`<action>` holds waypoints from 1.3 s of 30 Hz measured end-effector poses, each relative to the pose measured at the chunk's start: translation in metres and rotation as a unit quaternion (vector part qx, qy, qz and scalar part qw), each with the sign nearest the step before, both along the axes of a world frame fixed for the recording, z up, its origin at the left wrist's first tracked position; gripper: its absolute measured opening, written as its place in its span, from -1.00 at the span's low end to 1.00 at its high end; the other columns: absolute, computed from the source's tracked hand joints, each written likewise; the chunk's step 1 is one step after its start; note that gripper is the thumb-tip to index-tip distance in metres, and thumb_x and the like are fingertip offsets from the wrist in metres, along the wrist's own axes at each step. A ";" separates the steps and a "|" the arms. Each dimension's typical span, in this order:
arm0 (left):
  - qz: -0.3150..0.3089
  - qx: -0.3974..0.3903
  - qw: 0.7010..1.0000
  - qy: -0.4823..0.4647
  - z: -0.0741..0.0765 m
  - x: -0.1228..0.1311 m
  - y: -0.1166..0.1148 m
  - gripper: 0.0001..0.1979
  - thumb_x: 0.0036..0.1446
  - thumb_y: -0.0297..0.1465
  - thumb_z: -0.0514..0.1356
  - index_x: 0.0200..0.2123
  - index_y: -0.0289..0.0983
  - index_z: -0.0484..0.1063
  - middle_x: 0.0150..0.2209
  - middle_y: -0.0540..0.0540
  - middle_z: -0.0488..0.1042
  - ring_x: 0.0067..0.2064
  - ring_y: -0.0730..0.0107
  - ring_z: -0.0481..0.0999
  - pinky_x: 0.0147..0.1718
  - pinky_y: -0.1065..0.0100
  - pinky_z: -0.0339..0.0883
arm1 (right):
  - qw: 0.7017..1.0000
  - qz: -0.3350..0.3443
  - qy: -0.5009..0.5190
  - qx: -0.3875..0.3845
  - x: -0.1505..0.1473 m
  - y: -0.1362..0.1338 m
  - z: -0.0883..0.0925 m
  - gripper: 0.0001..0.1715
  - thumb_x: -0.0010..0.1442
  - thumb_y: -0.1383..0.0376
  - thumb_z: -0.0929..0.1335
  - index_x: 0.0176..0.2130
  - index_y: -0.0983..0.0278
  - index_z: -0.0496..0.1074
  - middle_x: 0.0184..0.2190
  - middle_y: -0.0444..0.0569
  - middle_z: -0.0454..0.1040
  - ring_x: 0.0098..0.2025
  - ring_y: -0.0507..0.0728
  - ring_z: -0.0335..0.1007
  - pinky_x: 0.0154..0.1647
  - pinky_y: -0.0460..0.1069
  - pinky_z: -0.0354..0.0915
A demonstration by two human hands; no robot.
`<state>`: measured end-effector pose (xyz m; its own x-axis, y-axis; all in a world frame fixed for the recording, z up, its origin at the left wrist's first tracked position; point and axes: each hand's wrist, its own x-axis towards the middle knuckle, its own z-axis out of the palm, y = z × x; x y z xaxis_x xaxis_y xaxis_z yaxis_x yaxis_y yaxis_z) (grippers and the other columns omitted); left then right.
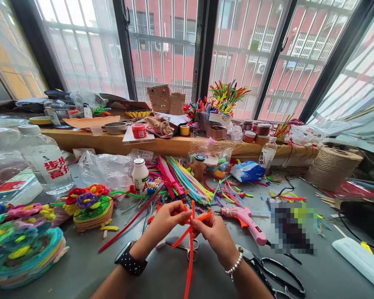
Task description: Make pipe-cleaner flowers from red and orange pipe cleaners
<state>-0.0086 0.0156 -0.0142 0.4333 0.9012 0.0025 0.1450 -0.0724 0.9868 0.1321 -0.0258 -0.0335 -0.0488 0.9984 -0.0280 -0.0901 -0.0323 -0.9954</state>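
Observation:
Orange pipe cleaners (190,249) cross and loop together between my two hands, with one long end hanging down toward me. My left hand (171,218) pinches the bundle from the left, thumb and index finger pressed together. From the other side, my right hand (213,230) grips it near a folded orange loop. Just where the strands meet is partly covered by my fingers. Beneath my hands lie small scissors (191,252) on the grey table. A pink hot glue gun (248,224) rests right of my right hand, and large black-handled scissors (274,270) lie by my right wrist.
Loose colourful pipe cleaners (183,178) are heaped behind my hands. Pipe-cleaner flower baskets (93,214) stand at left, near a large water bottle (46,162). A white small bottle (140,176), a twine roll (333,166) and a white power strip (361,261) also occupy the table.

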 end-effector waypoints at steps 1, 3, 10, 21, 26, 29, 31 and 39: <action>0.000 -0.018 1.000 -0.006 0.001 0.000 -0.001 -0.72 -0.18 -0.22 0.19 -0.62 -0.33 0.27 -0.62 0.06 0.31 -0.54 0.52 0.31 -0.51 0.45 0.22 | 1.000 -0.006 0.001 -0.001 0.000 0.000 0.001 -0.64 -0.17 0.08 0.38 -0.56 0.36 0.44 -0.70 -0.10 0.40 -0.62 0.01 0.29 -0.59 -0.12 0.16; 0.006 -0.059 0.998 -0.022 0.004 0.000 -0.002 -0.72 -0.19 -0.22 0.20 -0.61 -0.33 0.27 -0.61 0.05 0.34 -0.53 0.50 0.35 -0.48 0.43 0.25 | 1.000 -0.011 -0.004 0.001 -0.001 0.000 0.001 -0.65 -0.16 0.09 0.37 -0.56 0.36 0.44 -0.71 -0.11 0.39 -0.64 0.01 0.28 -0.60 -0.13 0.15; 0.037 -0.103 0.992 -0.068 0.001 0.005 -0.005 -0.77 -0.21 -0.29 0.24 -0.57 -0.36 0.34 -0.59 0.00 0.42 -0.50 0.46 0.42 -0.44 0.40 0.30 | 0.996 -0.067 0.005 0.050 0.000 0.003 -0.007 -0.70 -0.09 0.14 0.35 -0.54 0.37 0.42 -0.66 -0.08 0.42 -0.60 0.02 0.31 -0.59 -0.12 0.18; 0.040 -0.065 0.996 -0.040 0.006 -0.001 -0.003 -0.78 -0.20 -0.34 0.24 -0.41 -0.34 0.47 -0.45 -0.06 0.49 -0.41 0.43 0.41 -0.40 0.45 0.28 | 0.992 -0.106 0.004 0.068 0.009 0.007 -0.009 -0.70 -0.08 0.14 0.35 -0.51 0.37 0.43 -0.69 -0.10 0.40 -0.62 0.01 0.26 -0.62 -0.13 0.11; 0.042 -0.033 0.999 -0.001 0.009 0.000 -0.005 -0.80 -0.21 -0.34 0.23 -0.47 -0.36 0.49 -0.54 -0.05 0.48 -0.48 0.44 0.40 -0.47 0.45 0.27 | 0.984 -0.153 0.063 0.061 0.012 0.010 -0.010 -0.71 -0.10 0.16 0.37 -0.53 0.37 0.42 -0.65 -0.07 0.42 -0.60 0.00 0.26 -0.62 -0.12 0.11; 0.051 -0.007 0.999 0.014 0.011 -0.002 -0.004 -0.82 -0.18 -0.34 0.21 -0.50 -0.35 0.48 -0.54 -0.05 0.49 -0.48 0.42 0.42 -0.47 0.44 0.29 | 0.981 -0.168 0.084 0.054 0.013 0.011 -0.009 -0.72 -0.11 0.17 0.37 -0.53 0.38 0.42 -0.65 -0.07 0.41 -0.59 0.00 0.26 -0.62 -0.13 0.10; 0.069 0.006 0.998 0.005 0.011 -0.003 -0.004 -0.82 -0.17 -0.33 0.20 -0.49 -0.34 0.46 -0.51 -0.06 0.49 -0.45 0.39 0.44 -0.43 0.42 0.31 | 0.982 -0.166 0.074 0.057 0.013 0.011 -0.009 -0.72 -0.09 0.17 0.37 -0.52 0.38 0.42 -0.66 -0.07 0.41 -0.59 0.00 0.26 -0.61 -0.12 0.10; 0.014 -0.066 0.997 0.022 0.006 -0.001 -0.003 -0.64 -0.09 -0.13 0.08 -0.40 -0.34 0.33 -0.53 -0.04 0.45 -0.58 0.44 0.43 -0.58 0.42 0.30 | 0.988 -0.130 0.024 0.076 0.009 0.006 -0.008 -0.71 -0.05 0.17 0.34 -0.52 0.38 0.41 -0.66 -0.06 0.41 -0.58 0.01 0.27 -0.59 -0.12 0.13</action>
<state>-0.0097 0.0125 -0.0078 0.4053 0.9041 -0.1358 0.1876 0.0631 0.9802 0.1415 -0.0201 -0.0416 0.2121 0.9700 0.1185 -0.1229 0.1468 -0.9815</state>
